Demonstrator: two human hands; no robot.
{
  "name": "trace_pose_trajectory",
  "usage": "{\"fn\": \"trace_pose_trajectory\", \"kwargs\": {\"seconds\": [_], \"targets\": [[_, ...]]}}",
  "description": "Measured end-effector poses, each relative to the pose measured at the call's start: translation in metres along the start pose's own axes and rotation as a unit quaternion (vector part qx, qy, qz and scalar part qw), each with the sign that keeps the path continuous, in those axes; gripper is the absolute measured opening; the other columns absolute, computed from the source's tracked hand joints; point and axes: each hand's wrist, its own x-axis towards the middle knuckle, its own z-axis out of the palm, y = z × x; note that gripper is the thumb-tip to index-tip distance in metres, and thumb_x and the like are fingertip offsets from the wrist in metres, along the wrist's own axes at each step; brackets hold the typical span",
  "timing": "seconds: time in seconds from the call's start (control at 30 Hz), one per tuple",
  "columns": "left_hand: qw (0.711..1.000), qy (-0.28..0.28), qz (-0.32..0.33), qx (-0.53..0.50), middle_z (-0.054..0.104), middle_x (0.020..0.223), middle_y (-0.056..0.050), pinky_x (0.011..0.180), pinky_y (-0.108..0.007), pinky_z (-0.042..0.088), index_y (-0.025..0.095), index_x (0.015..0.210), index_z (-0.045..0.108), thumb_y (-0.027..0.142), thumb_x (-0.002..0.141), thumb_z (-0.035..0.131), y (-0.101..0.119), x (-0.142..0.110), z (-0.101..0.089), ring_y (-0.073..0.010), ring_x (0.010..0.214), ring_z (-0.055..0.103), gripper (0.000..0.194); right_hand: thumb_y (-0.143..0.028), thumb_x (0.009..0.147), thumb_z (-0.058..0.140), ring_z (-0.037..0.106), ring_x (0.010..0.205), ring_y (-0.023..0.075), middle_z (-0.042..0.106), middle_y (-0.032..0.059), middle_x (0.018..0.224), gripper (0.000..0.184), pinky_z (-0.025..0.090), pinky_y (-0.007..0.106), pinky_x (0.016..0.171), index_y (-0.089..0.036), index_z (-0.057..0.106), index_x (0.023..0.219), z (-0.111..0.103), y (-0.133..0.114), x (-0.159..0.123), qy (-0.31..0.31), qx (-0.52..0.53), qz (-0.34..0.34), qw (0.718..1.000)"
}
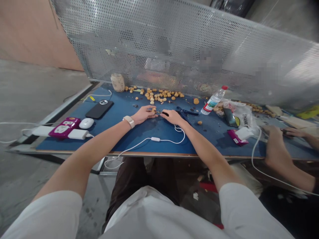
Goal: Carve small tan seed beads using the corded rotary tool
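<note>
Tan, small: best to steady round piece (154, 110), pinched in left fingers (149, 107), and angle dark-handled tool (164, 114), gripped in right fingers (168, 111), safely away.

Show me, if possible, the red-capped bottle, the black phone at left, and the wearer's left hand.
Red-capped bottle (211, 103): head view, on its label.
Black phone (99, 110): head view, on its back.
Left hand (143, 115): head view, back of the hand.

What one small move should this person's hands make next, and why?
Perhaps the right hand should ease its dark-handled tool toward the small tan ball: the left hand pinches that ball, and the tool points toward it. Whether they already touch is too small to tell.
</note>
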Motion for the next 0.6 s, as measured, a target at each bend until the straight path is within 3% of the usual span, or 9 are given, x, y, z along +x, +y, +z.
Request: {"fn": "trace_pose_trajectory", "kwargs": {"seconds": [0.17,0.6], "targets": [[1.0,0.007,-0.003,-0.005,0.093,0.111,-0.008,0.127,-0.046,0.078,0.013,0.146,0.085,-0.008,0.109,0.087,0.0011,-0.0016,0.0019,-0.0198,0.096,0.097,0.042,-0.062,0.133,0.057,0.084,0.106,0.0354,0.095,0.0116,0.115,0.046,0.049,0.036,0.089,-0.026,0.086,0.127,-0.0013,-0.0013,0.0003,0.0,0.001,0.007,1.0],[1.0,0.012,-0.005,0.0,0.094,0.112,-0.009,0.129,-0.049,0.075,0.011,0.153,0.086,-0.008,0.107,0.093,-0.002,0.0011,0.0011,-0.0214,0.097,0.096,0.05,-0.064,0.132,0.056,0.084,0.105,0.0361,0.093,0.011,0.111,0.047,0.05,0.037,0.089,-0.027,0.084,0.124,-0.0002,0.0002,-0.0005,0.008,0.012,0.01,1.0]]}}
